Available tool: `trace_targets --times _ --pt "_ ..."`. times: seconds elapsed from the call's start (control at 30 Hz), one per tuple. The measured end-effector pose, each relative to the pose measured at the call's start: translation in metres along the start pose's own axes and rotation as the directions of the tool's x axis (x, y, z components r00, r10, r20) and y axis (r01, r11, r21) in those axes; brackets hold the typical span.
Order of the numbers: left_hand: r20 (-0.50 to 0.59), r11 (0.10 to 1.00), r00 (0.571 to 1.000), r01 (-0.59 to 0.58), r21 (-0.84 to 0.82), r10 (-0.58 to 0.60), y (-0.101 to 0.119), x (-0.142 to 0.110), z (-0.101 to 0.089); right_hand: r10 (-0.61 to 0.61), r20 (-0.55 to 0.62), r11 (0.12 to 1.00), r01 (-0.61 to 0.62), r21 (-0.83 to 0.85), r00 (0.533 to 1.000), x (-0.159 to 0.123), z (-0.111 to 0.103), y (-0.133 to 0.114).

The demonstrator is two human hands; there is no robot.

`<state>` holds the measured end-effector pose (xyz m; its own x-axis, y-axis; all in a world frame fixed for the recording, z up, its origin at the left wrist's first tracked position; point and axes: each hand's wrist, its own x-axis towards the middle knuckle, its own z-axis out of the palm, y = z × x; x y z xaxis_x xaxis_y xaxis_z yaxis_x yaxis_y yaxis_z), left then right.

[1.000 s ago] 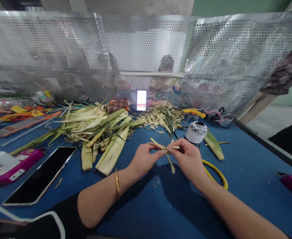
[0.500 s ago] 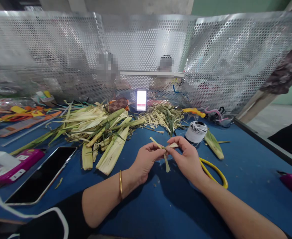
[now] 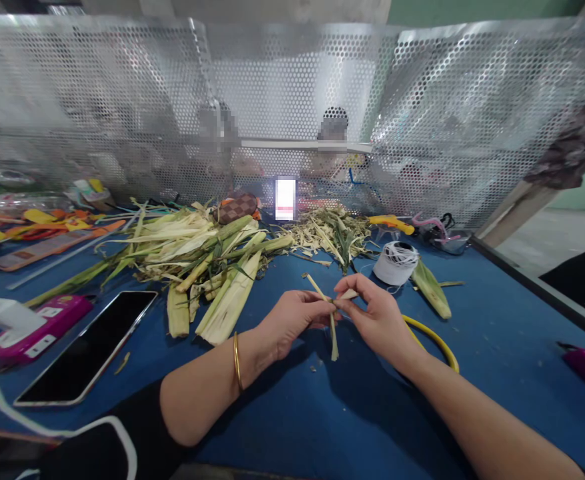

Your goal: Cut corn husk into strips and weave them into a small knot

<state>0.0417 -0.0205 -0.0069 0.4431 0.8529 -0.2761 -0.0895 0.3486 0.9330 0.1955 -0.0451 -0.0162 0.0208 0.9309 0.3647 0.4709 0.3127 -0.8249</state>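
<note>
Over the blue table, my left hand pinches a narrow pale corn husk strip, one end sticking up past the fingers and a frayed end hanging below. My right hand meets it at the same spot, thumb and forefinger closed on a short folded husk piece. Where the two pieces cross, my fingertips hide the join. Just beyond my right hand stands a spool of white string. A yellow loop lies beside my right wrist.
A heap of corn husks lies left of centre, with shredded husk behind my hands. A phone and a magenta power strip lie at left. A perforated metal screen borders the back; people sit behind it. One green husk lies right.
My hands stay together at nearly the same place. The hanging strip has swung slightly and reaches a little lower. The view has shifted slightly.
</note>
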Motion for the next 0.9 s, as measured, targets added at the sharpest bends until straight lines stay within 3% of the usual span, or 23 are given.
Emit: trace_targets --times 0.2,0.33,0.5,0.7,0.9 --pt "-0.061 0.989 0.990 -0.123 0.083 0.129 -0.001 0.002 0.002 0.007 -0.020 0.998 -0.006 0.063 1.000 0.001 0.001 0.003" --pt "-0.100 0.982 0.985 -0.126 0.139 0.141 -0.001 0.002 0.001 -0.213 0.030 0.969 0.215 -0.126 0.977 0.003 -0.006 0.005" --pt "-0.074 0.981 0.989 -0.113 0.158 0.125 0.001 0.000 0.000 -0.390 0.142 0.843 0.415 -0.343 0.910 0.004 -0.014 0.001" --pt "0.008 0.980 0.989 -0.146 0.136 0.146 0.003 0.001 -0.003 -0.379 0.110 0.814 0.387 -0.433 0.919 0.003 -0.012 -0.001" --pt "-0.046 0.973 0.985 -0.155 0.171 0.165 0.001 0.002 -0.001 -0.385 0.132 0.837 0.406 -0.366 0.913 0.003 -0.008 0.001"
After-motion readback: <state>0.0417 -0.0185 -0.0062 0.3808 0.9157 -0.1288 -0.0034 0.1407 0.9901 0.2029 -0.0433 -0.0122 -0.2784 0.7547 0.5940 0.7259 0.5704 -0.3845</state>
